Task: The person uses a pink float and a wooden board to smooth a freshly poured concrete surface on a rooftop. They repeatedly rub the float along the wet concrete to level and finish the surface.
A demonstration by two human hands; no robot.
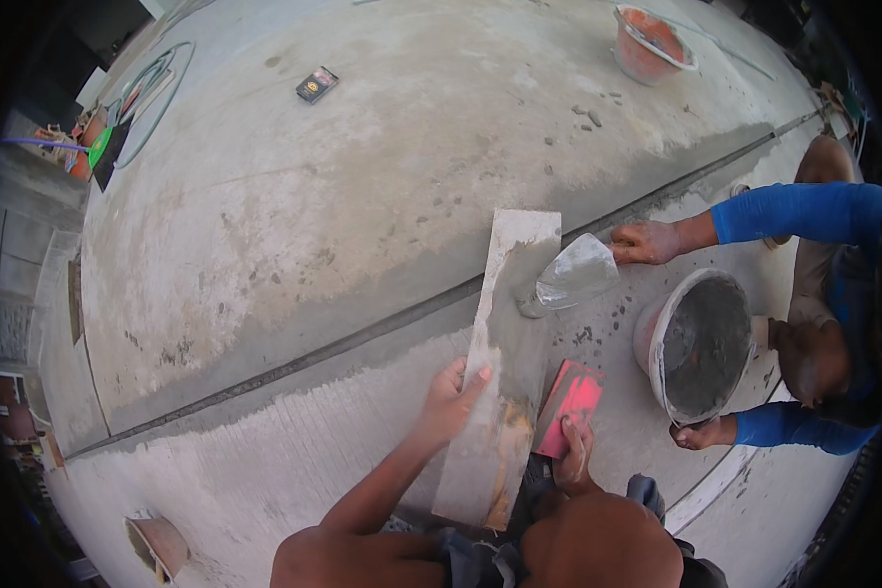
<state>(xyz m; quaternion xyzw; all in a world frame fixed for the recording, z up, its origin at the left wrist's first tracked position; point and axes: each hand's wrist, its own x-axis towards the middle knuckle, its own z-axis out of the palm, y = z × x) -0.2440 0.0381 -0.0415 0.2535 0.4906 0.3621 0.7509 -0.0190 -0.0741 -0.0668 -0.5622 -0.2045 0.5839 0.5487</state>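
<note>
My left hand (448,402) grips the left edge of a long grey board (475,441), its thumb on top. The board is smeared with wet mortar and tilts away from me, its far end over a dark groove in the concrete. In my right hand (576,456) is a pink-red plastering float (570,395), just right of the board. A co-worker's hand (647,241) holds a mortar-coated trowel (580,274) against the board's right side, with some mortar at its tip. That person's other hand (698,433) holds a bucket of mortar (645,338) by its rim.
The groove (363,338) runs diagonally across the concrete floor (363,196). An orange bucket (647,59) stands far right, another bucket (162,546) tilts near left. A small dark packet (317,85) lies at the back; a hose (181,73) and broom (108,152) are far left.
</note>
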